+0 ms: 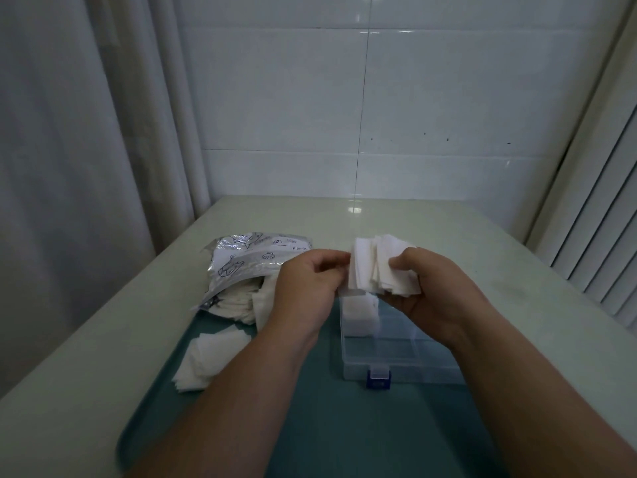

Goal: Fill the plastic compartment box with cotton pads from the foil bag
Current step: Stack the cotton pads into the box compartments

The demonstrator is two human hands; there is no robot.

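A clear plastic compartment box (396, 357) with a blue latch (378, 379) lies on a teal tray (310, 426). Its far-left compartment holds white cotton pads (358, 313); the other compartments in sight look bare. Above the box my right hand (434, 288) grips a fanned stack of square cotton pads (375, 267). My left hand (306, 284) pinches the left edge of that stack. The silver foil bag (241, 263) lies open to the left, with pads spilling from its mouth.
A loose pile of cotton pads (210, 360) sits on the tray's left edge. The tray rests on a pale table (448, 229) against a tiled wall. A curtain (86, 132) hangs on the left and slatted blinds (606, 236) on the right.
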